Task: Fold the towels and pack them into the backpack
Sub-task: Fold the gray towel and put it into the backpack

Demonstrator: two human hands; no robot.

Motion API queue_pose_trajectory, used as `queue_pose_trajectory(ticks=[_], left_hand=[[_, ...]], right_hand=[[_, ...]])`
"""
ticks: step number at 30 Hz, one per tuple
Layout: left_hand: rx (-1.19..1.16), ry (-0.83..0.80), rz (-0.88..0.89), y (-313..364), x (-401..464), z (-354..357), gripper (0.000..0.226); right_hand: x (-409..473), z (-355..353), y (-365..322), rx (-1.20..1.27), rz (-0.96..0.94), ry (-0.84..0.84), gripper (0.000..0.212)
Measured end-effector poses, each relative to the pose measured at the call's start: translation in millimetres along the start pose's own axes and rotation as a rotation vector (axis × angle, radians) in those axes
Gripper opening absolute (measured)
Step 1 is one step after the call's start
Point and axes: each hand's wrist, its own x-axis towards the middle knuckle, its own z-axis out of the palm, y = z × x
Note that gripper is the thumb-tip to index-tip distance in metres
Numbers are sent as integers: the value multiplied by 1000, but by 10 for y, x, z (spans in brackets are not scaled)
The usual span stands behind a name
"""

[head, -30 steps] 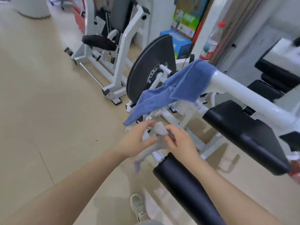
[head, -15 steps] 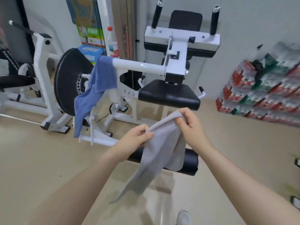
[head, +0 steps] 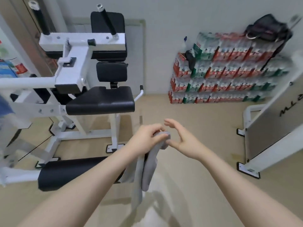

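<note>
Plain grey towel (head: 147,163), black seat pad (head: 101,102), white machine frame (head: 72,63)

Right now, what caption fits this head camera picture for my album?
Left hand grips a hanging grey towel while the open right hand reaches toward its top, beside a gym machine seat.

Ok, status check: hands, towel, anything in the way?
Left hand grips grey towel, bunched and hanging. Right hand open beside it, fingertips near the bunch. Dark bag on the bottle packs. Path clear.

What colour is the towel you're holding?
Plain light grey towel, hanging from the left hand; head view.
</note>
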Motion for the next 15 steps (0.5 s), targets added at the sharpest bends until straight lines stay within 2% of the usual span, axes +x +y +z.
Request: queue_pose_trajectory(ticks=[3,5,7,9,12,15], left_hand=[[-48,31,41,287,505,458,10],[-111,87,-4,395,771,721,18],[-241,99,-92,405,984,976,23],[-354,28,-180,328,1163,1220,21],[-390,-145,-288,131,1454,1534,27],[-461,-203,-375,-55,1834,1758,17]], right_hand=[[49,-499,329,16,-48,52,25],[106,-762,561,23,-16,116,12],[136,-995,770,29,4,163,21],[163,-1205,939,109,31,207,34],[272,-1530,1176,210,64,271,34],[455,-1859,1437,303,124,341,30]])
